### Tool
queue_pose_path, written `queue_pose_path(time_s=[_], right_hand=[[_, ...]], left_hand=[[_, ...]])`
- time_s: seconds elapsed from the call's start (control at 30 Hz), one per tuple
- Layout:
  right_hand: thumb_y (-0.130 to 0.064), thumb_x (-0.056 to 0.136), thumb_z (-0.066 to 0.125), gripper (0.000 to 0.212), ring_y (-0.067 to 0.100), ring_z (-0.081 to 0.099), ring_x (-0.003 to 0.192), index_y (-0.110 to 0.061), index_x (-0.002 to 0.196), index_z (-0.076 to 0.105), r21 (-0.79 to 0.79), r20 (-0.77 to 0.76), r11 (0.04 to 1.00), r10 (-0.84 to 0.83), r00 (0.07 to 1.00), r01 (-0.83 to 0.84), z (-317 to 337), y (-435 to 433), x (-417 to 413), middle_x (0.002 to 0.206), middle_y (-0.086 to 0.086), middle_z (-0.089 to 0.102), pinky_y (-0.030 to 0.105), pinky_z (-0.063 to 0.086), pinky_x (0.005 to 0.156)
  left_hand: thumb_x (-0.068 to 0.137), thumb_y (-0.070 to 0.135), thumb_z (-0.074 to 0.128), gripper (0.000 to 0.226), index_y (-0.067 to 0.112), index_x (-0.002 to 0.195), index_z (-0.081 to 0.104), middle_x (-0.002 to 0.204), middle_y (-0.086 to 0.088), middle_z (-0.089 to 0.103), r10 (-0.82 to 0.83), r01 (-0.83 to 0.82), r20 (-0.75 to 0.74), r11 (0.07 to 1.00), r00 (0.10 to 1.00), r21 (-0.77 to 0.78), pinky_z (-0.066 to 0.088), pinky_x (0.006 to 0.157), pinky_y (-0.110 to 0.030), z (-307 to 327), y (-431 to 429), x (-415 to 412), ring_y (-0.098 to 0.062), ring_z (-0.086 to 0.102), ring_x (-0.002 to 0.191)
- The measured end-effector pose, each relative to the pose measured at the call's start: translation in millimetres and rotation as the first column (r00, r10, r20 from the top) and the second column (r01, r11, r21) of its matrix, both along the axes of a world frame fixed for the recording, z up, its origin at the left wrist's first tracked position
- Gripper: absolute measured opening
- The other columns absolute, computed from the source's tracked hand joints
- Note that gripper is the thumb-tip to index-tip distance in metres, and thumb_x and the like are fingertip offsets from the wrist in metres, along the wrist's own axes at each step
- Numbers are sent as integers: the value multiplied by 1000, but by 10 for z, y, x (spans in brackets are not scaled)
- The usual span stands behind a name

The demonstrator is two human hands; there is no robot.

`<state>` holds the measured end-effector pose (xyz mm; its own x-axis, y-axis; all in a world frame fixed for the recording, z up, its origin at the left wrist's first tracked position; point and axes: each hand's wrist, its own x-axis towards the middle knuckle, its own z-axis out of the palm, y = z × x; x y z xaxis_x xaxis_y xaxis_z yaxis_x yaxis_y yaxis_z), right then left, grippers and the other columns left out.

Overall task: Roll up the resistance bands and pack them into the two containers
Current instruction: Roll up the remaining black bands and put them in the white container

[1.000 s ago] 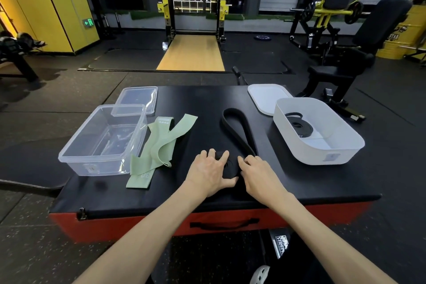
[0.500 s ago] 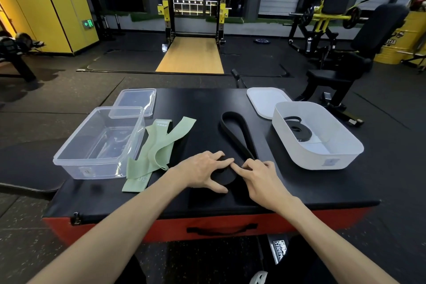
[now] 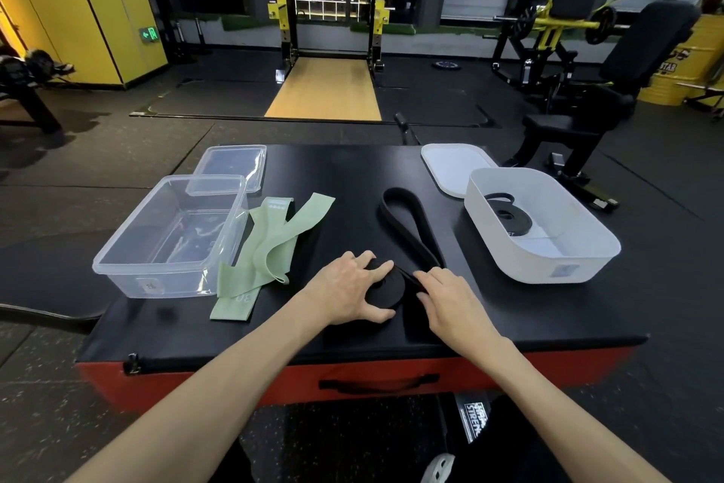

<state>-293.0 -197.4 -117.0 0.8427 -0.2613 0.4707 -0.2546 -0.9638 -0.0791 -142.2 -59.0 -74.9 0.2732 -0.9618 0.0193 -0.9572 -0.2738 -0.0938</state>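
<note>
The left hand (image 3: 348, 288) grips the black band (image 3: 386, 286); the right hand (image 3: 450, 298) pinches it. The green band (image 3: 237, 302) reads "30".

A black-topped padded box (image 3: 352, 169) with red sides and a black strap handle (image 3: 378, 384) stands on speckled gym flooring (image 3: 47, 384). Beyond it, a power rack (image 3: 283, 12) straddles a wooden platform (image 3: 325, 90). Yellow wall panels (image 3: 98, 4) with a green exit sign (image 3: 149, 34) stand left; a yellow-framed weight machine (image 3: 556, 20), a black padded seat (image 3: 627, 63) and a yellow barrel (image 3: 681, 67) stand right.
</note>
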Motion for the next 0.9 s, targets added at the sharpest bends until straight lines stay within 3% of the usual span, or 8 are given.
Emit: queue_pose_path(time_s=[0.07,0.23,0.43,0.67,0.73,0.8,0.9], right_hand=[[-9,74,76,32,23,59,73,-11,103,65,-36,14,999,-37,999,37,6,20,25,82,-1,58,35,41,60],[-10,72,76,43,19,61,74,-16,113,67,-79,59,994,-69,996,73,-1,22,12,85,-1,60,37,39,63],[-9,57,84,54,21,56,65,-6,108,68,-173,15,982,-75,997,76,13,137,99,76,3,57,32,42,56],[-1,54,79,60,21,56,67,-4,113,66,-124,25,991,-50,998,52,-30,178,68,79,4,56,33,41,59],[-1,57,79,57,19,57,67,-7,113,67,-101,34,993,-51,998,54,-17,175,74,78,2,56,37,42,64],[-3,58,79,54,18,56,65,-8,111,68,-100,24,994,-43,999,45,14,161,85,76,0,56,38,43,68],[-2,64,78,51,18,57,68,-8,113,67,-62,0,997,36,999,-36,59,98,70,76,-1,55,37,47,74]], left_hand=[[81,74,42,91,24,152,15,145,-8,34,27,-27,15,1000,1000,4,36,103,-34,-4,-4,-18,-27,46,107],[82,76,36,91,21,152,14,141,-11,37,104,-103,66,994,992,-25,38,100,-36,-25,0,-91,-28,47,107],[81,77,33,92,18,150,17,136,-14,42,217,-213,87,976,972,-51,39,94,-35,-89,-49,-190,-28,47,103],[81,77,34,91,20,150,19,140,-12,39,272,-266,50,959,961,-100,37,92,-36,-112,-31,-241,-29,45,109],[80,78,35,91,22,150,19,143,-9,36,238,-236,-1,967,971,-100,37,94,-37,-104,-12,-210,-29,43,112],[79,76,43,94,20,151,18,148,-6,30,145,-156,-142,985,979,-69,36,101,-39,-63,2,-112,-30,37,123],[76,64,63,100,18,152,17,157,-4,15,-70,75,-294,997,953,7,26,114,-37,91,-10,109,-27,19,139]])
